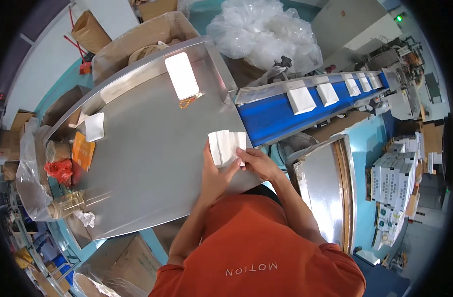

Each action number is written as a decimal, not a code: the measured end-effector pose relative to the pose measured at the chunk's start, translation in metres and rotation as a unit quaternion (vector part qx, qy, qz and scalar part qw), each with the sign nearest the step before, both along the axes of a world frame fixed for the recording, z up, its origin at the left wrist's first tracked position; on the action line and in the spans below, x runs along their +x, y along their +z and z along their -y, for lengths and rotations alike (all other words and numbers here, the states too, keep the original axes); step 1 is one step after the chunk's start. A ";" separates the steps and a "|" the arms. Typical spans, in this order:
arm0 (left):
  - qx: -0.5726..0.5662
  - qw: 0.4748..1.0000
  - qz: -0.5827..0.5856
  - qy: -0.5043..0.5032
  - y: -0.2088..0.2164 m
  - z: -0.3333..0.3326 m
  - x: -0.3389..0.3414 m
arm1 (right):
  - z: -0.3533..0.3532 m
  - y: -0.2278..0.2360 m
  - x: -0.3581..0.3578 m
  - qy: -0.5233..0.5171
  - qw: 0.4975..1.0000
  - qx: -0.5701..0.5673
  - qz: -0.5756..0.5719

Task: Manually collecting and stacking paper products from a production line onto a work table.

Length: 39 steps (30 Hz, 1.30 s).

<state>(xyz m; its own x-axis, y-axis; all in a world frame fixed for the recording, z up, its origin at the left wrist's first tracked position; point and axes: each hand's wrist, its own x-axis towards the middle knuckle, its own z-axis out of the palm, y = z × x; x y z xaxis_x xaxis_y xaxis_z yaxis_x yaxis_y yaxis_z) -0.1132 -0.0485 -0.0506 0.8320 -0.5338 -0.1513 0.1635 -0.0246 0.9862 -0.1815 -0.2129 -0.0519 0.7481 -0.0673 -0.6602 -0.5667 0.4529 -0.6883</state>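
Observation:
A stack of folded white paper tissues (225, 144) is held up in front of me, over the near right edge of the steel table (142, 143). Its folded layers fan slightly apart along the top. My left hand (216, 171) grips it from the left and below, the thumb lying across the lower front. From the right, my right hand (257, 163) pinches the stack's lower right part between thumb and fingers. Some fingers of both hands are hidden behind the tissues.
Beyond the table's right edge runs a blue conveyor belt (266, 121) carrying several white tissue stacks (300, 101). On the table lie a white phone-shaped slab (182, 75), an orange packet (82, 151), a red plastic bag (59, 171) and a clear jar (68, 204). Cartons (125, 262) stand around it.

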 end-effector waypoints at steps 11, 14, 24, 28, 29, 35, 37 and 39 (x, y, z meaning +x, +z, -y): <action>-0.120 0.991 -0.053 -0.016 0.002 0.004 0.022 | -0.007 -0.024 0.003 -0.275 0.959 -0.020 0.067; -0.054 0.994 -0.094 -0.007 -0.007 0.003 0.020 | -0.015 0.018 0.028 -0.262 0.963 -0.056 0.037; -0.046 0.992 -0.105 -0.046 -0.018 0.011 0.033 | -0.017 0.011 0.039 -0.112 0.981 -0.155 0.023; 0.053 0.987 -0.146 -0.036 -0.003 0.019 0.047 | -0.006 -0.026 0.030 -0.388 0.916 -0.016 0.102; -0.003 0.998 -0.065 -0.010 -0.009 0.021 0.048 | 0.000 -0.026 0.029 -0.419 0.904 -0.009 0.083; 0.147 0.826 0.515 -0.172 -0.032 0.039 0.064 | -0.024 -0.031 -0.026 -0.290 0.951 -0.103 0.029; 0.160 0.799 0.540 -0.211 -0.049 0.053 0.066 | -0.054 -0.030 -0.047 -0.285 0.953 -0.099 0.020; 0.148 0.777 0.580 -0.195 -0.054 0.073 0.066 | -0.081 -0.026 -0.069 -0.268 0.960 -0.082 0.031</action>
